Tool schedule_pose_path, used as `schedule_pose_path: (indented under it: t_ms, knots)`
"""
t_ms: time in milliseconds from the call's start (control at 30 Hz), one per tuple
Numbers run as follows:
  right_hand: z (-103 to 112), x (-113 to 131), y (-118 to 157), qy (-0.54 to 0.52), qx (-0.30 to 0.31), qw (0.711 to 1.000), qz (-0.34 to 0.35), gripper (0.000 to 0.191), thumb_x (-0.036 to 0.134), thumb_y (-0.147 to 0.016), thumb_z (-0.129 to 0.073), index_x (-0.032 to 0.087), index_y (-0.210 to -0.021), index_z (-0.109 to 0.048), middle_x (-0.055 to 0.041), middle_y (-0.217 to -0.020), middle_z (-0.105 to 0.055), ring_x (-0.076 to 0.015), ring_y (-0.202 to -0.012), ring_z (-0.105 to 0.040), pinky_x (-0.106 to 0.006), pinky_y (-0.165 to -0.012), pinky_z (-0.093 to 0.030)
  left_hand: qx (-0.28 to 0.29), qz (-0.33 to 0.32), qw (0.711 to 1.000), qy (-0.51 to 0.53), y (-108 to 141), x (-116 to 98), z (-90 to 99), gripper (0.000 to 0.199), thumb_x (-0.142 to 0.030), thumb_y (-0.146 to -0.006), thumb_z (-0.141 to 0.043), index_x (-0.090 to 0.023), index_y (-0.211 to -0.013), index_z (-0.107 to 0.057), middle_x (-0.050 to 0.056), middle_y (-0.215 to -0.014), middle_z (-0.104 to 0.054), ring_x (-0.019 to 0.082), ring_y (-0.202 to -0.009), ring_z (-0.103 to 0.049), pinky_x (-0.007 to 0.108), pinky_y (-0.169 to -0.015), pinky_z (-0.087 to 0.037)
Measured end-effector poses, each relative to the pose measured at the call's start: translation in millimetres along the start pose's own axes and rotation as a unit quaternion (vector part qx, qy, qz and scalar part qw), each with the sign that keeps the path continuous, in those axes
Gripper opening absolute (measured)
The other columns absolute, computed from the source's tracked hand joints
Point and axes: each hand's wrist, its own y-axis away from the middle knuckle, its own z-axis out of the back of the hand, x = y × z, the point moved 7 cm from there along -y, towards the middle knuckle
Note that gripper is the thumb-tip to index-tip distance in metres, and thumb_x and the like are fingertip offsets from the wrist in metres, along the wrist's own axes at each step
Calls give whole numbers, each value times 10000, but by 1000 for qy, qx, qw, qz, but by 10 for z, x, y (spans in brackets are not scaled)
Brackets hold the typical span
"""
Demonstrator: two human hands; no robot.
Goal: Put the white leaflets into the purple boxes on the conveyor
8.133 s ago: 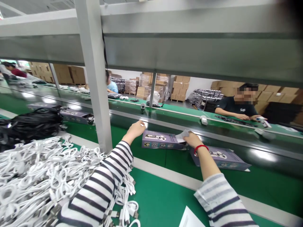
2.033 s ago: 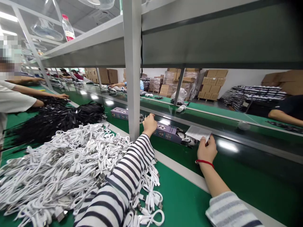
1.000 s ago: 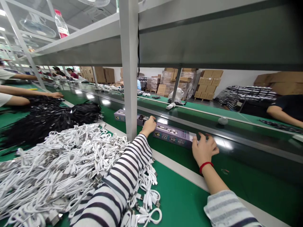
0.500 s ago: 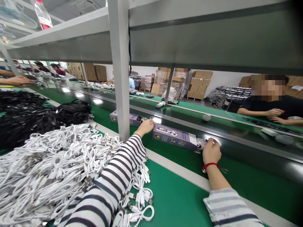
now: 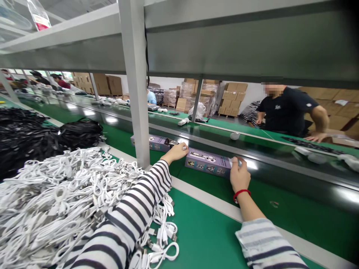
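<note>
A long purple printed box [image 5: 209, 162] lies on the dark green conveyor, held between my two hands. At its left end is my left hand [image 5: 177, 152], with bunched fingers pressed against the edge. My right hand [image 5: 240, 175], wearing a red bracelet, closes around the right end, where a bit of pale flap shows by the fingers. Whatever sits inside that end is hidden by the hand. Behind my left hand lies a second purple box [image 5: 157, 143], partly covered by the post, with dark and clear contents at its right end.
A big heap of white charging cables [image 5: 64, 201] covers the bench at left, with black straps [image 5: 81, 134] behind it. A grey post [image 5: 136, 86] rises close to my left arm under a low shelf [image 5: 238, 45]. Across the conveyor stands a person in black [image 5: 291, 112].
My right hand has moved left against the box; the clear-wrapped contents that stuck out of that end no longer show. The person opposite now stands more upright.
</note>
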Motion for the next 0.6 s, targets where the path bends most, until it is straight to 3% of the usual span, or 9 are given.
schedule_pose_path:
  t_ms: [233, 367, 500, 600]
  knots:
    - [7, -56, -39, 71, 7, 997, 0, 600, 507, -921, -313, 124, -1359, -460, -193, -1013, -664, -336, -916, -597, -381, -749, -406, 33, -23, 999, 1, 38, -146, -93, 197, -289, -844, -505, -208, -994, -603, 44, -969, -668, 209, -885, -610, 293, -813, -447]
    - [59, -44, -59, 80, -7, 996, 30, 495, 429, -920, -299, 173, -1153, -652, -153, -1077, -657, -306, -968, -564, -377, -769, -399, 52, -32, 998, 7, 76, -225, -121, 202, -274, -848, -502, -214, -1014, -598, 38, -986, -674, 202, -888, -618, 278, -809, -450]
    - [179, 43, -34, 149, -84, 981, 91, 415, 313, -894, -318, 205, -831, -714, -98, -1028, -674, -284, -984, -534, -477, -870, -319, 76, -41, 996, 11, 112, -350, -139, 233, -267, -858, -481, -222, -1057, -594, 38, -1054, -669, 200, -947, -611, 259, -815, -447]
    - [211, 58, -24, 205, -94, 968, 106, 396, 243, -885, -310, 199, -881, -704, -85, -871, -696, -241, -836, -572, -513, -913, -252, 92, -54, 994, -7, 137, -462, -162, 259, -276, -863, -475, -226, -1088, -592, 45, -1084, -662, 207, -967, -606, 262, -820, -440]
